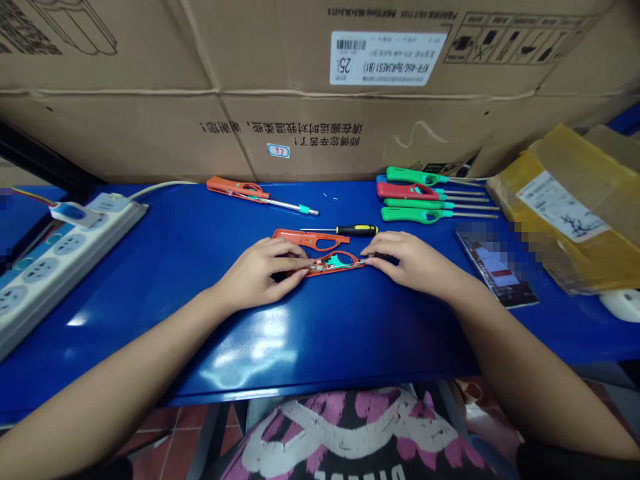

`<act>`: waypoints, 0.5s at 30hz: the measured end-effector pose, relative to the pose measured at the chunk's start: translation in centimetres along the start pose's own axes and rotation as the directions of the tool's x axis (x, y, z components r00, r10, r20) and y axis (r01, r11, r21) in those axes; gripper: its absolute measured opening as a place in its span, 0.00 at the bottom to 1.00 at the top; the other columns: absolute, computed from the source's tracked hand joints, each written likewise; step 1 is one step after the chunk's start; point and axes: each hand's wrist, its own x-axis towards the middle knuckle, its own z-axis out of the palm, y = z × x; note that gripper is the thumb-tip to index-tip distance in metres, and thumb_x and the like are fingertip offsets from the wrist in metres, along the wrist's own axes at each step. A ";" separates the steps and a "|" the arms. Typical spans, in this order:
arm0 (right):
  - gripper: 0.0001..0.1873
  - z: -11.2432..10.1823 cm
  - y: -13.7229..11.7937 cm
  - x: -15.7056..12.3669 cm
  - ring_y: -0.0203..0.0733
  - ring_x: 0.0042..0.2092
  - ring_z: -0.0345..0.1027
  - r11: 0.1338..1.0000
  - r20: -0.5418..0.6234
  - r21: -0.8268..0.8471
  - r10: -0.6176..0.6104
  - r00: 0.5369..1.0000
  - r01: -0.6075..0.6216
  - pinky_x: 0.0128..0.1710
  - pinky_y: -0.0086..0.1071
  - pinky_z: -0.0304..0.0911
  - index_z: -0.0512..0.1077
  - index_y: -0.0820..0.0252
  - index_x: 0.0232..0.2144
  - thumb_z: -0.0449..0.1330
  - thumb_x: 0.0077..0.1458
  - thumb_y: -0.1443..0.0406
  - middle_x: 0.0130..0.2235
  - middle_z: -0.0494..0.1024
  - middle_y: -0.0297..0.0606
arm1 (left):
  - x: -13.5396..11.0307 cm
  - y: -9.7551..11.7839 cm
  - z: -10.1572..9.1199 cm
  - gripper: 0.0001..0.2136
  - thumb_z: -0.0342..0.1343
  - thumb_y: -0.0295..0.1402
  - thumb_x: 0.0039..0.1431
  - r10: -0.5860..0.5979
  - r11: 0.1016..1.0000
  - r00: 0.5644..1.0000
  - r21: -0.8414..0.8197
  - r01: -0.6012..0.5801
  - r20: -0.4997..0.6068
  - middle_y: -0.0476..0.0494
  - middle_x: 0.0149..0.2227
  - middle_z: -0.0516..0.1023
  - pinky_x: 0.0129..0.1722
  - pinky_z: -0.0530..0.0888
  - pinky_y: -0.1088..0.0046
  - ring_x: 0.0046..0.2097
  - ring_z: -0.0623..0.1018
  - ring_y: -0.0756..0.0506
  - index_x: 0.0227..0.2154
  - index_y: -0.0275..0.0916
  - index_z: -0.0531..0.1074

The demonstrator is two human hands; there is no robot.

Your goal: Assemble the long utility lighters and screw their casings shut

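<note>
On the desk (380, 340), the left hand (265, 272) grips an opened orange casing (332, 269), hiding its left end; the right hand (415, 263) pinches an indistinct part (363, 261) at its tip. One screwdriver (357, 231) lies behind. Five lighters (416, 215) cluster rightward, the blue one (381, 179) mostly covered.

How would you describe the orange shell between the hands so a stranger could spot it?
Find the blue tabletop in front of the big cardboard box. Near the tabletop's middle, between the left hand and right hand, is the orange shell. Unlike the orange piece just beyond it, it holds a turquoise part inside.
</note>
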 end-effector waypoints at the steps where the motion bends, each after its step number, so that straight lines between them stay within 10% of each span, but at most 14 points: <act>1: 0.11 0.0 0.1 0.0 0.47 0.46 0.76 1.000 -0.002 -0.002 -0.002 1.000 0.002 0.49 0.42 0.69 0.80 0.58 0.42 0.57 0.66 0.65 0.44 0.83 0.43 | 0.0 -0.1 0.0 0.11 0.54 0.32 0.67 0.000 1.000 1.000 -0.007 0.000 0.002 0.41 0.44 0.82 0.45 0.74 0.65 0.45 0.80 0.44 0.46 0.42 0.80; 15: 0.11 -0.2 -0.1 -0.3 0.47 0.47 0.73 1.000 0.024 -0.007 -0.021 0.999 0.021 0.49 0.42 0.69 0.78 0.59 0.43 0.55 0.67 0.67 0.44 0.79 0.44 | 0.2 0.2 -0.6 0.08 0.56 0.32 0.67 0.040 0.999 0.999 0.015 -0.039 -0.010 0.43 0.38 0.83 0.42 0.74 0.66 0.40 0.80 0.45 0.41 0.41 0.81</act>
